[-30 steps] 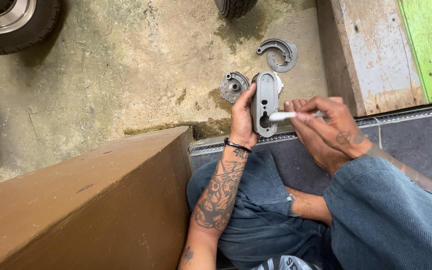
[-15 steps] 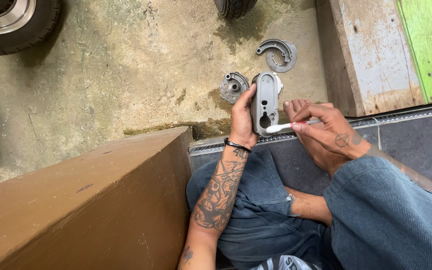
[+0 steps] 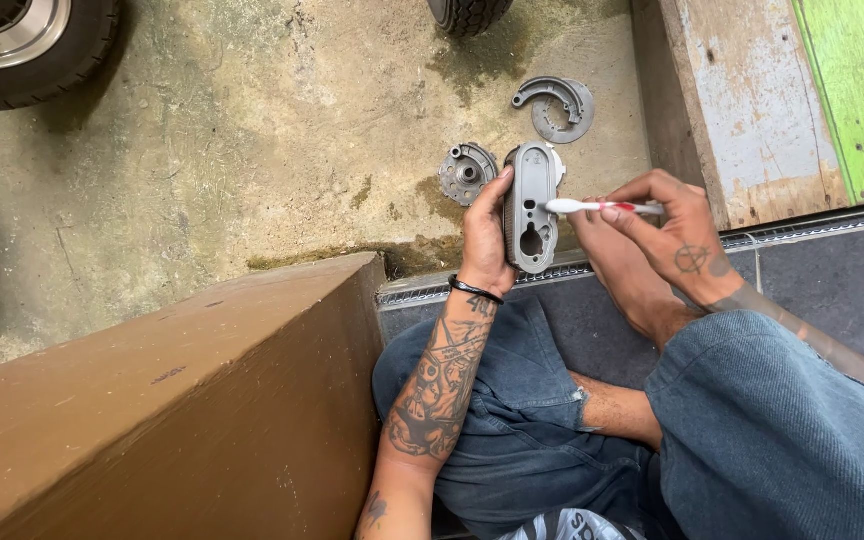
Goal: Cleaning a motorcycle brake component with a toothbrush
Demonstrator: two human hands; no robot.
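Grey oblong metal housing (image 3: 533,207), held upright above the step edge, is what I see clasped along its left side by my left hand (image 3: 484,240). My right hand (image 3: 664,225) pinches a white toothbrush (image 3: 592,206), bristle end at the housing's upper holes. I judge scrubbing is under way; next calls for working across the remaining openings. Half a second ago the brush sat lower, by the large hole.

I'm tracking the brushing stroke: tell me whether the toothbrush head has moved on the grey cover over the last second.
Yes. The toothbrush head has moved up the grey cover, from beside its large keyhole opening to above it, nearer the small holes.
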